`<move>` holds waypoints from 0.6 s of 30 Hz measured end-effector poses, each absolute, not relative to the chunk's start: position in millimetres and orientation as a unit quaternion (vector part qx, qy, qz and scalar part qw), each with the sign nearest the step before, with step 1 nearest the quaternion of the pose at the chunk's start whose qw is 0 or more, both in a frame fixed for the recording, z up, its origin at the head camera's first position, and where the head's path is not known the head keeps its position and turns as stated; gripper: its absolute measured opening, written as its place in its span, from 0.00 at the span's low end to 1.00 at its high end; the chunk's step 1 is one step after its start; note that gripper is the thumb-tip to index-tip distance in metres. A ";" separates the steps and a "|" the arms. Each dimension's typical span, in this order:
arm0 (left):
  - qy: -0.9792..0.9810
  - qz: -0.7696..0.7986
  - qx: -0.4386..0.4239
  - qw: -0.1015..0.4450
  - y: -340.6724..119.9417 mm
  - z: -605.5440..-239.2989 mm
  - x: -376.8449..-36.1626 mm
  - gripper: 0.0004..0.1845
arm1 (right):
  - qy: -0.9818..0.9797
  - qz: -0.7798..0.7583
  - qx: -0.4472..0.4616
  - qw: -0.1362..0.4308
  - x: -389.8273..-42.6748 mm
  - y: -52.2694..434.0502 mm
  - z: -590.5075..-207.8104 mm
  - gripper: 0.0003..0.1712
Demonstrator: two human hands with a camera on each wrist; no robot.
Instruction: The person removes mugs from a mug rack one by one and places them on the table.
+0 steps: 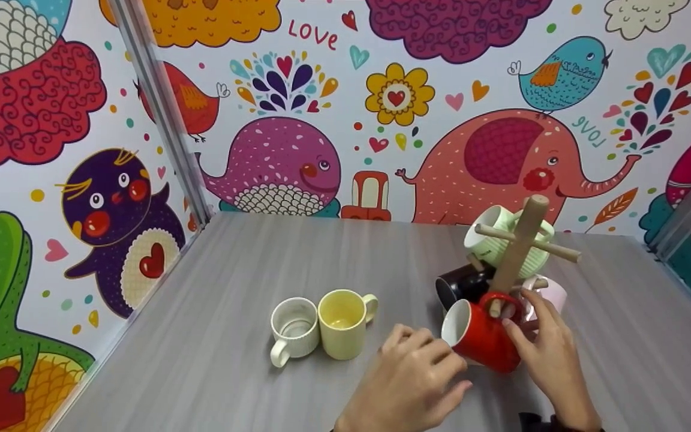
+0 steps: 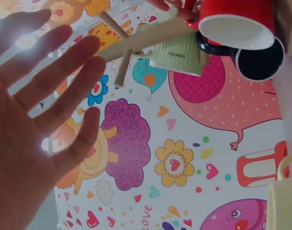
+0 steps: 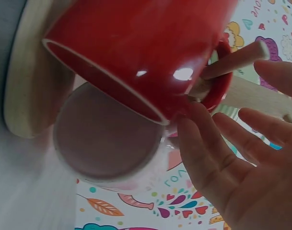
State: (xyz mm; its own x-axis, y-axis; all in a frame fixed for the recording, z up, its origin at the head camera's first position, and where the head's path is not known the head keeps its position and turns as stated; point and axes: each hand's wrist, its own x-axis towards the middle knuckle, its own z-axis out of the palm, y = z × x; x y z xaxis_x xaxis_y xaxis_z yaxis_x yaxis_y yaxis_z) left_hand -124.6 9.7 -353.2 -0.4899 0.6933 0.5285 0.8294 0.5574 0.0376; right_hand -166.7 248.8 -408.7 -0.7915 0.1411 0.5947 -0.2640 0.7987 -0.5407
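Grey wood-grain table (image 1: 231,360) fills my head view, boxed in by walls (image 1: 51,150) papered with bright cartoon animals. Toward its right side stands the wooden mug rack (image 1: 516,252), an upright post with crossing pegs on a round base. A pale green mug (image 1: 489,240) hangs high on it, a black mug (image 1: 459,285) lower at the left, and a pink mug (image 1: 552,294) lower at the right, partly hidden by my right hand.

On the peg nearest me hangs the red mug (image 1: 480,336), its handle hooked over the peg and its white inside tilted toward the left. My right wrist view confirms the peg passing through the handle, with the pink one just behind it.

My right hand (image 1: 552,354) is beside the red mug's right side, fingers mostly straight and spread; the thumb and a fingertip touch the mug near its handle, but nothing is gripped. My left hand (image 1: 414,384) hovers just left of and below the mug's rim, fingers loosely bent over the table, holding nothing; the left wrist view shows its fingers spread flat and free.

Left of my hands sit a yellow mug (image 1: 342,324) and a white mug (image 1: 294,330), upright, touching side by side on the table.
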 end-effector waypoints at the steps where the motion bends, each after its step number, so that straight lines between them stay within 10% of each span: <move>1: -0.851 -0.146 -0.452 0.224 10.9 -352.8 -124.1 0.10 | -0.894 0.314 0.035 0.317 -167.4 249.3 -409.8 0.28; 18: -0.834 -0.118 -0.482 0.240 21.4 -349.8 -117.8 0.12 | -0.886 0.306 0.054 0.346 -180.9 248.2 -414.3 0.22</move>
